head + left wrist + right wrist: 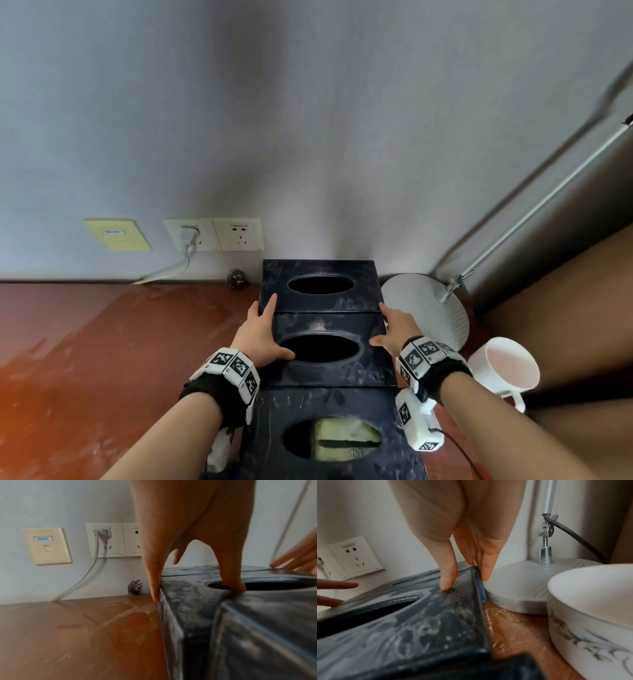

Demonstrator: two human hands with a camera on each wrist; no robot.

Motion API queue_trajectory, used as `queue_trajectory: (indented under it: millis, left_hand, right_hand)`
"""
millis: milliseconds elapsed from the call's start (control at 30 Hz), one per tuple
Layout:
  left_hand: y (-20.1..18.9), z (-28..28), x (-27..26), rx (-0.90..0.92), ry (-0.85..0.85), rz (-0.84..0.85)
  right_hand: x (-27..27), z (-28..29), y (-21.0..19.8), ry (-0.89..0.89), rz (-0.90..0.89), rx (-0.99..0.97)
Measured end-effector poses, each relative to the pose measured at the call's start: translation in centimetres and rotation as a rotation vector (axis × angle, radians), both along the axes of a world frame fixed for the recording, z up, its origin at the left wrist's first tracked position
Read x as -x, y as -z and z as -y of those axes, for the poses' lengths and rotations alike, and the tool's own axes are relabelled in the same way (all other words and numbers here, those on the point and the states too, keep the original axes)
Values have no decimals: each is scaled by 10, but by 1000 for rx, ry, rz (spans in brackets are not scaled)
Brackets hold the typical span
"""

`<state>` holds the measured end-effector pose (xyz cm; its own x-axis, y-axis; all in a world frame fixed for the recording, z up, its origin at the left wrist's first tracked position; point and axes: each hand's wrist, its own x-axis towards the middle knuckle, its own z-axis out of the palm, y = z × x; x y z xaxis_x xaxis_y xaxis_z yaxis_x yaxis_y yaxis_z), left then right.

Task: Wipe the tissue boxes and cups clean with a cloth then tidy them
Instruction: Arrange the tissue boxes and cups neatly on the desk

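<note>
Three black tissue boxes stand in a row running out from the wall on the red-brown table. The far box (274,274) touches the middle box (342,373), and the near box (274,411) shows something pale yellowish in its oval opening. My left hand (274,329) lies along the middle box's left side (188,595), fingers straight and thumb at the rim of the opening. My right hand (394,325) presses its right side (436,615), thumb on top and fingers down the wall. A white cup (503,363) with a grey pattern (590,601) stands right of the boxes. No cloth is in view.
A round white lamp base (424,308) with a metal pole sits between the far box and the cup, close to my right fingers. Wall sockets (212,234) with a plugged cable and a loose plug (237,278) are at the back left. The tabletop (102,359) shows wet streaks.
</note>
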<state>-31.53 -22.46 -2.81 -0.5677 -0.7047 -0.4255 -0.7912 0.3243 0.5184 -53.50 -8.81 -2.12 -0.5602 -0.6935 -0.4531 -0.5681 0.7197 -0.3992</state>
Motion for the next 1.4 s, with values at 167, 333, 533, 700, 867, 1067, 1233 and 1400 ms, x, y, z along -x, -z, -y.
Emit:
queue_trajectory:
  millis: [167, 333, 533, 700, 867, 1067, 1233, 1400]
  left_hand:
    - [-3, -6, 5, 14, -6, -26]
    - [0, -11, -11, -155, -80, -50]
    - [14, -37, -62, -407, -59, -12]
    - [20, -63, -82, -410, -113, -121]
    - [17, -84, -120, -280, 57, 36]
    - [22, -101, -156, -105, 471, 337]
    - [36, -115, -157, 215, 436, 337]
    - [39, -118, -150, 285, 415, 391]
  right_hand:
    - [3, -5, -4, -33, -33, -12]
    - [-10, -17, -13, -134, -44, 3]
    - [-21, -61, -21, -228, -63, 74]
    - [-41, -91, -16, -312, -126, 75]
    - [-63, -109, -7, -345, -123, 18]
    - [-91, -125, 2, -350, -140, -75]
    - [-126, -137, 6, -528, -188, -139]
    - [-148, -135, 8, -446, -219, -159]
